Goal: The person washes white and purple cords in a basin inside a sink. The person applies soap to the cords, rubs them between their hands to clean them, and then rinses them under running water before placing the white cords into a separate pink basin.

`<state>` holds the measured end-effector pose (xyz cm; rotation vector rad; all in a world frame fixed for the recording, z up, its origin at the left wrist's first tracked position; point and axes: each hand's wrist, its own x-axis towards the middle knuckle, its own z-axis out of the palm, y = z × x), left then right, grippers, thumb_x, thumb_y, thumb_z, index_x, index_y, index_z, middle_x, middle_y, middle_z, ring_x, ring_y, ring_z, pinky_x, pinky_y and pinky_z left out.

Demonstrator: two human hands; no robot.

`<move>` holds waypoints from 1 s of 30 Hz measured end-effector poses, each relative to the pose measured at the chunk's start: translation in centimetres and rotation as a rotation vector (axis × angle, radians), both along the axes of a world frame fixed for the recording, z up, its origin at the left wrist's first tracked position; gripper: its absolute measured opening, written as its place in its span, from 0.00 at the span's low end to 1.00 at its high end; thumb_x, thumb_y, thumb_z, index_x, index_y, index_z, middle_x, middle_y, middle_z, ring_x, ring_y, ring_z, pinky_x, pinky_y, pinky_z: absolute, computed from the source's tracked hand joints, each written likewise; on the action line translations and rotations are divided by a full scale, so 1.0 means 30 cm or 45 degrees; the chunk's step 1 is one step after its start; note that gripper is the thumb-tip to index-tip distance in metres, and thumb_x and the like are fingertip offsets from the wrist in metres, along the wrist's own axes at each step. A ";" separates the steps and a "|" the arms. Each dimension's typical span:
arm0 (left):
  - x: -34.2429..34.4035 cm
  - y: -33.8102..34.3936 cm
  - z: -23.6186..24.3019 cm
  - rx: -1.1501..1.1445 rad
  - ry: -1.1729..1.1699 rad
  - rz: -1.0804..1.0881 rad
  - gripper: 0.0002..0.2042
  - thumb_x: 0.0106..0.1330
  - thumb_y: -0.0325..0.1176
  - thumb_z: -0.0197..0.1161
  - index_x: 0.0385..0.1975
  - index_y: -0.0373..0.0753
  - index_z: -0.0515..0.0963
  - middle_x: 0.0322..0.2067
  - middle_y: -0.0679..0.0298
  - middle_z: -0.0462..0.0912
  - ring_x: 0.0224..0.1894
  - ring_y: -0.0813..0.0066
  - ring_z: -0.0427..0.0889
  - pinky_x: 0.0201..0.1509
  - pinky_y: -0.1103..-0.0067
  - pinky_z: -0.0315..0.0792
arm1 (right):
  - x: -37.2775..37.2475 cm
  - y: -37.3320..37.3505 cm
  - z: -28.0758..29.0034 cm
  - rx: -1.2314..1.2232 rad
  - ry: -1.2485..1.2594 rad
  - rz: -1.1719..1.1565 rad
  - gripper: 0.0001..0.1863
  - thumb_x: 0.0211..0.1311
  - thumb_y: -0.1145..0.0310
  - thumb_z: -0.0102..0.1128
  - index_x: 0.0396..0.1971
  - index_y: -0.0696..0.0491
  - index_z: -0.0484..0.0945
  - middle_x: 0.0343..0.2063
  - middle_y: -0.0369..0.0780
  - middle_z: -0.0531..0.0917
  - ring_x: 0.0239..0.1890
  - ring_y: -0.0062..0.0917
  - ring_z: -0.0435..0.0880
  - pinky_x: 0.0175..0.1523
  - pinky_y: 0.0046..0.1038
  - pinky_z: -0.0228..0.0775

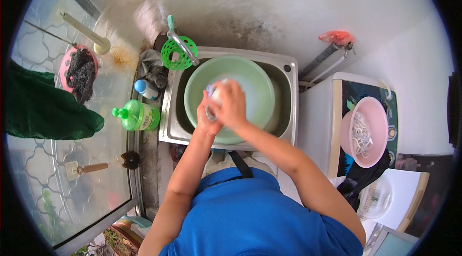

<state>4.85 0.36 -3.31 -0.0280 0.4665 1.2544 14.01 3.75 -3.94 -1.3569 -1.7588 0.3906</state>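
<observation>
Both my hands are together over a pale green basin (pixel 260 82) that sits in the steel sink. Between them is a small white-and-lavender item (pixel 210 90), mostly covered by fingers and smeared by motion, so I cannot make out its kind. My left hand (pixel 206 117) is closed around its lower side. My right hand (pixel 231 104) presses on it from above and is blurred. Light-coloured liquid seems to lie in the basin beneath.
A faucet (pixel 183 46) with a green mesh basket (pixel 173 58) stands behind the basin. To the left are a green pump bottle (pixel 139 115), a blue-capped bottle (pixel 146 89) and a dark cloth (pixel 152 65). A pink basin (pixel 378 131) with white straps rests on the right.
</observation>
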 end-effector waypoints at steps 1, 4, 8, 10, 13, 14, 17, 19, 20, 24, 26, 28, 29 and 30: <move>-0.003 -0.001 -0.003 0.108 -0.067 0.014 0.22 0.69 0.48 0.37 0.57 0.43 0.63 0.55 0.60 0.68 0.57 0.62 0.67 0.63 0.66 0.57 | 0.003 -0.014 0.008 0.012 -0.038 0.059 0.24 0.46 0.53 0.65 0.43 0.47 0.73 0.41 0.46 0.71 0.44 0.43 0.72 0.42 0.41 0.65; -0.012 0.005 -0.031 0.188 -0.177 -0.031 0.22 0.69 0.46 0.38 0.57 0.43 0.63 0.56 0.59 0.66 0.57 0.61 0.67 0.62 0.65 0.59 | 0.002 -0.043 0.028 0.049 -0.144 0.234 0.27 0.41 0.51 0.67 0.43 0.45 0.73 0.42 0.44 0.70 0.46 0.40 0.70 0.45 0.43 0.62; 0.042 0.017 -0.010 0.005 -0.031 -0.077 0.22 0.68 0.49 0.40 0.57 0.44 0.63 0.56 0.61 0.67 0.56 0.63 0.67 0.61 0.65 0.60 | 0.019 0.051 0.021 -0.177 0.028 -0.074 0.30 0.39 0.54 0.70 0.45 0.47 0.72 0.44 0.44 0.69 0.47 0.41 0.70 0.46 0.43 0.62; 0.041 0.024 -0.014 0.031 -0.029 -0.075 0.23 0.68 0.49 0.40 0.58 0.44 0.62 0.57 0.61 0.66 0.58 0.62 0.66 0.60 0.64 0.60 | 0.019 0.017 0.020 -0.076 -0.007 -0.056 0.29 0.40 0.57 0.69 0.45 0.47 0.71 0.45 0.46 0.68 0.47 0.43 0.69 0.46 0.43 0.63; 0.013 0.034 -0.028 0.295 -0.109 -0.026 0.25 0.66 0.53 0.41 0.59 0.46 0.61 0.57 0.61 0.64 0.57 0.60 0.65 0.59 0.63 0.62 | 0.027 -0.144 0.166 0.469 -0.145 0.418 0.24 0.35 0.57 0.67 0.38 0.46 0.78 0.45 0.43 0.70 0.47 0.44 0.70 0.46 0.46 0.64; 0.011 0.034 -0.040 0.333 -0.132 -0.019 0.25 0.67 0.52 0.41 0.59 0.45 0.61 0.57 0.61 0.65 0.57 0.60 0.66 0.59 0.64 0.62 | 0.031 -0.139 0.146 0.464 -0.145 0.417 0.24 0.35 0.57 0.67 0.38 0.46 0.78 0.45 0.43 0.70 0.47 0.44 0.70 0.46 0.46 0.64; 0.042 0.028 -0.024 0.111 -0.050 -0.092 0.22 0.68 0.49 0.41 0.57 0.45 0.64 0.55 0.61 0.68 0.57 0.62 0.67 0.60 0.63 0.60 | 0.041 -0.042 0.041 0.149 -0.161 0.067 0.28 0.41 0.56 0.69 0.45 0.48 0.71 0.44 0.46 0.69 0.47 0.42 0.69 0.46 0.43 0.63; 0.086 0.016 -0.001 0.015 0.019 -0.081 0.21 0.69 0.47 0.39 0.54 0.42 0.66 0.54 0.60 0.70 0.54 0.63 0.70 0.60 0.65 0.61 | 0.050 0.040 0.021 -0.162 0.120 -0.250 0.27 0.43 0.57 0.68 0.45 0.48 0.71 0.44 0.46 0.69 0.46 0.42 0.71 0.44 0.44 0.64; 0.092 0.016 0.005 0.004 -0.006 -0.078 0.21 0.69 0.47 0.39 0.54 0.42 0.67 0.53 0.60 0.70 0.54 0.62 0.70 0.60 0.64 0.61 | 0.054 0.039 0.016 -0.202 0.219 -0.277 0.28 0.41 0.56 0.68 0.45 0.47 0.71 0.44 0.46 0.69 0.46 0.42 0.71 0.44 0.44 0.64; 0.039 0.015 -0.051 0.592 -0.343 -0.143 0.21 0.67 0.44 0.36 0.59 0.49 0.62 0.53 0.60 0.69 0.56 0.58 0.68 0.60 0.58 0.60 | 0.051 -0.139 0.190 0.431 -0.004 0.269 0.18 0.36 0.58 0.66 0.30 0.49 0.78 0.41 0.45 0.73 0.43 0.43 0.72 0.44 0.45 0.65; 0.064 0.007 -0.048 0.312 -0.300 0.007 0.22 0.67 0.43 0.38 0.60 0.50 0.60 0.54 0.60 0.68 0.57 0.58 0.66 0.60 0.57 0.58 | 0.071 -0.124 0.163 0.367 -0.048 0.225 0.22 0.36 0.58 0.67 0.36 0.48 0.75 0.42 0.45 0.72 0.44 0.42 0.72 0.43 0.45 0.65; 0.070 0.003 -0.053 0.229 -0.060 -0.056 0.22 0.67 0.45 0.39 0.59 0.46 0.61 0.55 0.61 0.68 0.58 0.60 0.66 0.61 0.62 0.59 | 0.083 -0.078 0.104 0.246 -0.129 0.154 0.32 0.37 0.56 0.70 0.47 0.45 0.70 0.45 0.44 0.69 0.46 0.40 0.71 0.42 0.44 0.64; 0.084 0.007 -0.043 0.175 0.179 -0.121 0.23 0.68 0.48 0.39 0.58 0.44 0.62 0.56 0.61 0.67 0.58 0.61 0.65 0.62 0.65 0.58 | 0.078 -0.035 0.069 0.179 -0.126 -0.065 0.31 0.38 0.57 0.69 0.47 0.45 0.70 0.45 0.45 0.70 0.45 0.40 0.72 0.43 0.44 0.64; 0.104 0.009 -0.016 0.015 0.003 -0.073 0.23 0.69 0.48 0.39 0.56 0.40 0.64 0.55 0.60 0.68 0.57 0.63 0.67 0.63 0.67 0.58 | 0.085 0.014 0.017 0.017 0.127 -0.190 0.31 0.38 0.57 0.69 0.47 0.45 0.70 0.44 0.45 0.70 0.45 0.40 0.72 0.43 0.44 0.64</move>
